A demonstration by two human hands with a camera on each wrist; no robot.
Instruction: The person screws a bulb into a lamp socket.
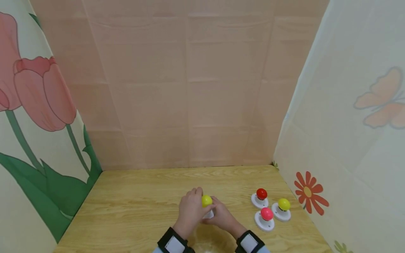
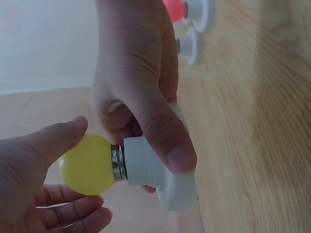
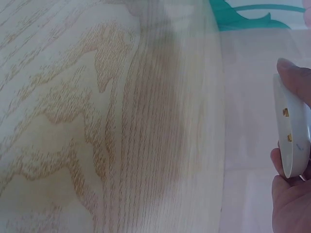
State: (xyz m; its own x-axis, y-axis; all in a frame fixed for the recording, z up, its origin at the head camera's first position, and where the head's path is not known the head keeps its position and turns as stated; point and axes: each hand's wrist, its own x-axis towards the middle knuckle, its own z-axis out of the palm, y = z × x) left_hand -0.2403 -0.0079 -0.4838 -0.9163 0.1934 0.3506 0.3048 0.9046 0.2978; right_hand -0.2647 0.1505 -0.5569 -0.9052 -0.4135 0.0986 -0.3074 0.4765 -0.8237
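Over the table, near its front middle, both hands meet at one small lamp. With thumb and fingers, my left hand [image 1: 191,210] holds the round yellow bulb [image 2: 87,164]. The bulb's metal screw base shows at the mouth of a white lamp holder [image 2: 176,187]. That holder is gripped by my right hand [image 1: 222,215], its thumb lying across the holder's collar in the left wrist view. At the edge of the right wrist view, the holder's flat underside faces sideways, with small brass-coloured spots on it.
On the right side of the table [image 1: 142,203] stand several white holders with bulbs: a red bulb [image 1: 261,194], a pink bulb [image 1: 267,214] and another yellow bulb [image 1: 283,204]. Printed cloth walls border the left and right, and a plain tan sheet [image 1: 186,88] hangs behind.
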